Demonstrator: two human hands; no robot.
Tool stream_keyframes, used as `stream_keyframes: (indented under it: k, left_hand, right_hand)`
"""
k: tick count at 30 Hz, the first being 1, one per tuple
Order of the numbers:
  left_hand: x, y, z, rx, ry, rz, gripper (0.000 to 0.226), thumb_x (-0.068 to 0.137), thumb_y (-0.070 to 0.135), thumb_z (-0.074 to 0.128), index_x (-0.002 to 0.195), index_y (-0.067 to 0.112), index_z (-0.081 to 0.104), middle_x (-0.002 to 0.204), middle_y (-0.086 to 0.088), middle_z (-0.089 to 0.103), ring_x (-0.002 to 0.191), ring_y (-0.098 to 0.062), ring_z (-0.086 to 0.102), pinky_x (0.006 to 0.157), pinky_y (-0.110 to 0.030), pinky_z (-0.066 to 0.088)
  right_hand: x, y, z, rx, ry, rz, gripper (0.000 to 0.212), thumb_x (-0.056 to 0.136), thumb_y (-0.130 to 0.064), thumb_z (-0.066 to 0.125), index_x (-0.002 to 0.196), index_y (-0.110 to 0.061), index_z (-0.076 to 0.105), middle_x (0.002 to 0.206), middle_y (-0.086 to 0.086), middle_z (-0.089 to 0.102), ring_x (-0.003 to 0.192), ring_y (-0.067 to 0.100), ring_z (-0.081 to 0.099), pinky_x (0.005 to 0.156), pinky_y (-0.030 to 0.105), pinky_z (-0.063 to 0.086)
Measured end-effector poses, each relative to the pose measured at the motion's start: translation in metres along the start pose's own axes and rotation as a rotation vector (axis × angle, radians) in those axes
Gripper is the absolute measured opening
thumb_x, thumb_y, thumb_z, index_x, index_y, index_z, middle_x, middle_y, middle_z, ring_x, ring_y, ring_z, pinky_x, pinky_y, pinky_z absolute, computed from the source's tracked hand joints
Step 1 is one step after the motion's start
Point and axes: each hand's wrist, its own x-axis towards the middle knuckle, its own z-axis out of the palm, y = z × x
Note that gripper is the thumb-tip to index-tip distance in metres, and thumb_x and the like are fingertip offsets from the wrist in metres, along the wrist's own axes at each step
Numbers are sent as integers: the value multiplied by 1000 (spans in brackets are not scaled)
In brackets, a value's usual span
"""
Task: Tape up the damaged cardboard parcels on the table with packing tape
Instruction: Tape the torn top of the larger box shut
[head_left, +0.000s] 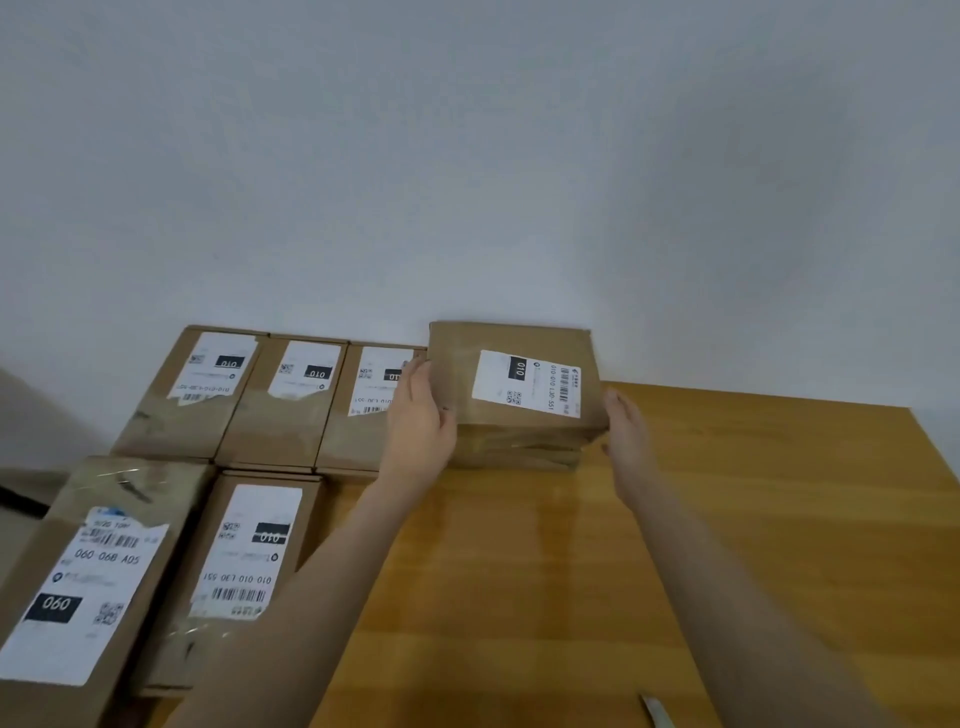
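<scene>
A brown cardboard parcel (519, 415) with a white shipping label marked 010 sits at the back of the wooden table (727, 519), close to the wall. Clear tape shines on its top and front. My left hand (421, 421) holds its left side, thumb up along the edge and fingertips curled onto the front. My right hand (626, 441) holds its right front corner, thumb on top and fingers down the side. No tape roll is in view.
Three labelled parcels (280, 405) stand in a row against the wall to the left of the held parcel. Two larger parcels (104, 561) lie in front of them at the table's left. A thin pale object (657, 712) pokes in at the bottom edge.
</scene>
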Motion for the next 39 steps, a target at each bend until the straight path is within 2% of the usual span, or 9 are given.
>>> stream_keyframes:
  k: [5,12,15,19,24,27,30,35,39]
  left_hand:
    - [-54,24,24,89,92,242,45,81,-6,53,126,-4,47,130,-17,47,122,-28,45,104,-31,36]
    - [-144,53,49,144,-354,-254,23,98,25,47,108,4,52,103,-12,58,88,-26,57,75,-35,50]
    - [-195,69,66,264,-424,-282,33,100,31,44,97,2,60,83,-10,59,87,-28,59,75,-36,49]
    - [-275,82,99,261,-432,-299,44,100,35,44,64,9,48,59,-5,45,52,-19,46,48,-28,40]
    - [-335,103,122,288,-604,-298,36,101,36,39,86,9,58,91,-10,64,86,-25,60,76,-33,48]
    - [-343,113,138,264,-629,-302,44,101,36,40,66,10,46,64,-3,46,68,-20,50,51,-26,33]
    - [-338,109,168,244,-577,-344,51,95,52,44,84,6,61,66,-6,53,64,-19,55,48,-27,34]
    - [-327,110,203,304,-436,-349,79,87,60,53,138,1,42,100,-9,67,81,-23,65,54,-28,43]
    - [-327,106,207,340,-430,-354,62,85,43,66,134,9,47,112,-7,61,102,-25,63,67,-32,48]
  right_hand:
    - [-27,31,-38,-105,98,89,48,102,-39,38,141,-11,44,141,8,47,129,26,44,109,48,36]
    - [-99,44,-93,-365,-38,-53,42,103,-35,39,137,-12,47,136,6,50,125,25,47,93,27,36]
    - [-137,67,-132,-439,-57,-146,38,103,-30,41,134,-9,50,132,9,53,117,22,50,87,26,36]
    - [-181,124,-192,-581,-49,-213,34,101,-26,45,131,-12,52,130,8,53,114,24,52,92,34,41]
    - [-201,175,-244,-784,22,-259,32,97,-19,52,128,-14,53,123,15,57,66,12,42,63,30,42]
    - [-201,187,-259,-901,-39,-215,47,95,-20,56,140,-12,41,135,13,50,100,25,57,85,39,51]
    - [-203,201,-265,-949,-35,-204,54,94,-19,57,143,-11,36,144,9,43,132,27,39,105,47,39]
    - [-200,208,-267,-1035,109,-380,56,93,-11,58,144,-7,34,153,13,25,137,30,32,106,38,35]
    - [-192,197,-264,-1017,34,-231,58,95,-11,56,145,-5,27,150,13,26,128,28,43,95,32,41]
